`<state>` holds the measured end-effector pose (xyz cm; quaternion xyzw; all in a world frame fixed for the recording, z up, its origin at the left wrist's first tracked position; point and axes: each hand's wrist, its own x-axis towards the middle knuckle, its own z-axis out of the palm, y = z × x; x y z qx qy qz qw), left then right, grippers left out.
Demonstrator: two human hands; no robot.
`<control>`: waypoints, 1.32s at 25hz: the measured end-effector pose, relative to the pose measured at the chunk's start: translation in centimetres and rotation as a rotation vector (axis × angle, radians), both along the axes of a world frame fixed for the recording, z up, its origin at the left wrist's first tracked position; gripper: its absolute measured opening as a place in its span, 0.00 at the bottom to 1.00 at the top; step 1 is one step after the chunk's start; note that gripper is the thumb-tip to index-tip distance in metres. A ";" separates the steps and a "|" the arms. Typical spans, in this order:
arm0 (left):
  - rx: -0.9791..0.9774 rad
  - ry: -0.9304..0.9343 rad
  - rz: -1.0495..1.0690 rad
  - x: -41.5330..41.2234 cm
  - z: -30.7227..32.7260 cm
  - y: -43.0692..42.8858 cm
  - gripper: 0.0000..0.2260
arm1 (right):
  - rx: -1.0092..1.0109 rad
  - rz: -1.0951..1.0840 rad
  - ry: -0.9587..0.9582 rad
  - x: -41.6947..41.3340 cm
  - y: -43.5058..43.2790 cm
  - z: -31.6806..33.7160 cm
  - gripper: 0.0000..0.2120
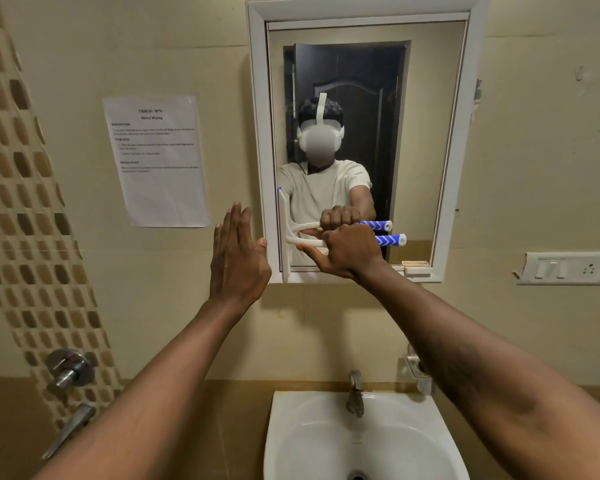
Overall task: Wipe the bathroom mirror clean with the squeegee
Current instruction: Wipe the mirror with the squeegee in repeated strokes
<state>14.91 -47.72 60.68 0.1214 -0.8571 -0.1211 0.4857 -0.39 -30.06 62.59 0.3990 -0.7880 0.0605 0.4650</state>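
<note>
The bathroom mirror (423, 133) hangs on the wall in a white frame, above the sink. My right hand (349, 251) grips the squeegee (390, 240) by its blue-and-white handle, held sideways. The white blade stands upright against the glass at the mirror's lower left edge. My left hand (238, 258) is raised flat with fingers up and apart, beside the mirror's left frame, holding nothing. The glass reflects a person with the squeegee.
A printed paper sheet (156, 161) is stuck to the wall left of the mirror. A white sink (361, 438) with a metal tap (355, 393) sits below. A switch plate (567, 268) is at the right, wall valves (70, 370) at the lower left.
</note>
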 end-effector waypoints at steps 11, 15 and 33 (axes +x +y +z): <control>-0.001 -0.010 0.040 0.7 0.2 -0.3 0.27 | 0.193 -0.124 0.006 -2.1 0.4 0.9 0.47; 0.007 -0.018 0.058 0.9 0.0 -0.4 0.27 | 0.122 -0.073 0.021 -3.7 2.8 0.2 0.44; -0.041 -0.040 -0.026 -2.0 -0.3 5.7 0.27 | -0.160 -0.150 -0.135 -4.9 12.1 -3.1 0.35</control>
